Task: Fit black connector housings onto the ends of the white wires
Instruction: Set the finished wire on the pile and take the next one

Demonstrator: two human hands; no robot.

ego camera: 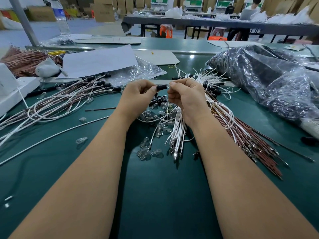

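Both hands are up over the green bench (155,195), pinching one black housing (161,87) between them. Left hand (138,95) clamps its left end, right hand (185,95) pinches the right end, so its long axis runs sideways, left to right. Fingers hide the wire going in. White wires (179,133) lie bunched just below the housing.

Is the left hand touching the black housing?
Touching. The head view shows the left hand pinching one end of the black housing with thumb and fingertips.
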